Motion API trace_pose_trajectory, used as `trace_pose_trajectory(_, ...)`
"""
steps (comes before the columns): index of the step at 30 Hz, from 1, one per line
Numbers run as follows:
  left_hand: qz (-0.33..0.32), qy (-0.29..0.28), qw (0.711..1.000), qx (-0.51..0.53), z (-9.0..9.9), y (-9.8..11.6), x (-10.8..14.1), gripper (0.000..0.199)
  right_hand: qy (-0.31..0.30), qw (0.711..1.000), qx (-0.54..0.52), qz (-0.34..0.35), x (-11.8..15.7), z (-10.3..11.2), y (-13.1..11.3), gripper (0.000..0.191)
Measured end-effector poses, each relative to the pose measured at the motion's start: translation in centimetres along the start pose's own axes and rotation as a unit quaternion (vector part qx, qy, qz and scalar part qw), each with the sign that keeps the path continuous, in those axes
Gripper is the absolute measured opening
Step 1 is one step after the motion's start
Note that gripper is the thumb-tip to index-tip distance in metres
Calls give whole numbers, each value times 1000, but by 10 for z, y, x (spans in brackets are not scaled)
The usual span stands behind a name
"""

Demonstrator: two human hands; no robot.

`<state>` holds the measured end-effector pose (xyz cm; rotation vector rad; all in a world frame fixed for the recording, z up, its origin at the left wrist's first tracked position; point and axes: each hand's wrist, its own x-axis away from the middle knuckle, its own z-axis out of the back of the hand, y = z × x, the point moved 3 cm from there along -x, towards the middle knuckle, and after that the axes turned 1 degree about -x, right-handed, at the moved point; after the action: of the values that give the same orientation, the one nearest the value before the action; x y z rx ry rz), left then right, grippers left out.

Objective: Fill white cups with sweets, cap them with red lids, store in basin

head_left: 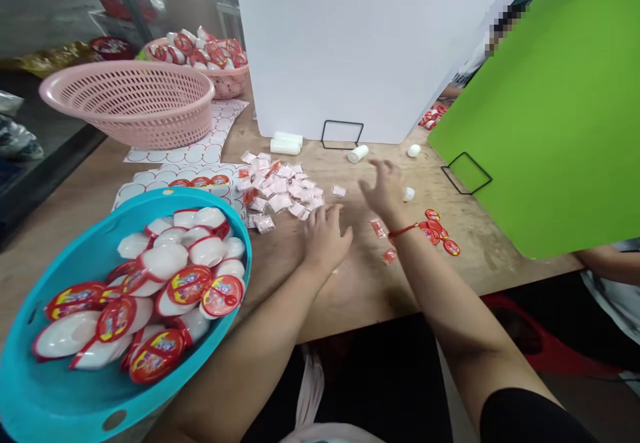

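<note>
My left hand (326,238) lies low over the wooden table, thumb apart and fingers loosely bent, with nothing visible in it. Its fingertips are beside a pile of small pale-pink sachets (283,190). My right hand (384,193) is farther forward, fingers and thumb spread. Close beyond its fingertips lies a white cylinder (358,154), apart from the hand. A small white cup (409,194) rests to its right. Under my right wrist are red sachets (379,228), and several round red lids or stickers (434,227) lie right of the forearm.
At left, a blue basin (167,193) holds several white pods with red printed lids. A pink basket (150,106) and a filled one (230,82) stand behind. White (340,43) and green (560,116) upright boards border the table. A person's arm (607,263) shows at right.
</note>
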<state>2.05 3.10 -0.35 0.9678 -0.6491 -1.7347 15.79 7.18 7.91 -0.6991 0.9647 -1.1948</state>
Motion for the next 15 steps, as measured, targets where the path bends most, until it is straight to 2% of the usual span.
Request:
trace_pose_trajectory(1, -2, -15, 1000, -14, -1, 2, 2, 46, 68, 995, 52, -41, -1, 26, 26, 46)
trace_pose_trajectory(2, -4, -27, 999, -24, -2, 4, 3, 46, 155, 962, 186, -124, 1, 52, 53, 50)
trace_pose_trajectory(3, -4, -36, 999, -29, -2, 6, 4, 47, 181, 917, 294, -199, 4, 71, 77, 54)
trace_pose_trajectory(4, -4, -40, 999, -30, -3, 6, 5, 47, 166, 891, 352, -233, 5, 85, 97, 53)
trace_pose_trajectory(5, -4, -42, 999, -28, -3, 7, 5, 46, 149, 880, 381, -239, 5, 95, 112, 49)
trace_pose_trajectory(7, -10, -38, 999, -11, -3, 6, 4, 42, 111, 886, 392, -222, 3, 102, 130, 40)
trace_pose_trajectory(10, 2, -16, 996, 91, -3, 6, 1, 38, 87, 911, 371, -155, -4, 86, 127, 31)
trace_pose_trajectory(12, 80, -1, 969, 233, -3, 4, -2, 43, 65, 930, 349, -97, -3, 58, 109, 28)
trace_pose_trajectory(13, 142, 1, 936, 323, -4, 3, -3, 46, 45, 940, 334, -58, 0, 39, 95, 27)
trace_pose_trajectory(15, 253, 4, 824, 507, -4, 5, -6, 49, -9, 954, 297, 27, 12, -1, 65, 21)
